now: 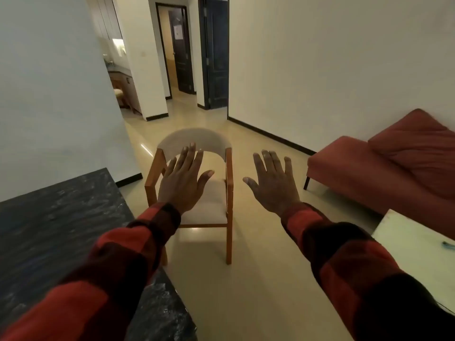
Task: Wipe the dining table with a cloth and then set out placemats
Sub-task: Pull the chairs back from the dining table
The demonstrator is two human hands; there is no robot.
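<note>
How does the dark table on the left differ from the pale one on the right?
The dark table has a black marbled top; the pale table is cream. The dark one shows nothing lying on it in view; the pale one carries a small bluish object. Neither hand touches either.

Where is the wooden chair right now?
In the head view, the wooden chair stands on the floor straight ahead, beyond the open left hand, between the dark marble table on the left and the red sofa on the right.
</note>
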